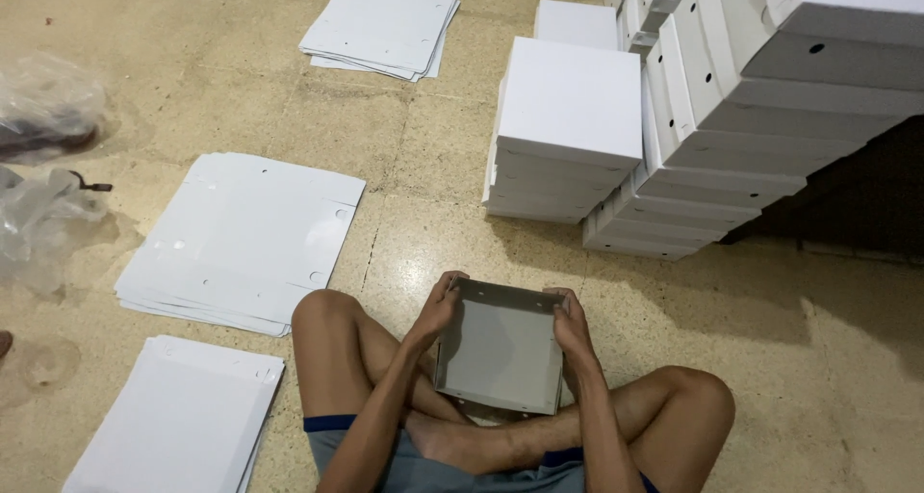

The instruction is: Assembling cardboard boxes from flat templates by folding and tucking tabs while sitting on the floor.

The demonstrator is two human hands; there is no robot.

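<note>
Head view: a person is sitting cross-legged on a speckled stone floor [433, 166], looking down at a half-formed grey box in the lap.
Far left: crumpled clear plastic bags [38, 166] are lying at the frame edge, one over something dark that cannot be made out.
Left stacks: a wide pile of flat white card sheets [245, 238] with small punched holes is lying just beside the person's left knee; a second flat pile [178, 421] is lying nearer, at the bottom edge.
Top centre: a third pile of flat sheets [383, 21] is lying well apart from the others.
Left hand: the left hand [438, 308] is gripping the box's left wall, fingers curled together over the rim, thumb on the outside.
Box: the grey cardboard box [500, 349] is resting above the crossed ankles, its open side facing up toward the camera, its long axis running away from the body, tilted slightly right.
Right hand: the right hand [570, 322] is pinching the right wall, fingers pressed together over the upper corner.
Open floor: a bare strip is running between the knees and the stacks ahead, and more to the right.
Right stacks: finished white boxes [568, 117] are sitting in a squat pile; beside them taller leaning columns of white boxes [731, 108], with round holes in their sides, are touching it.
</note>
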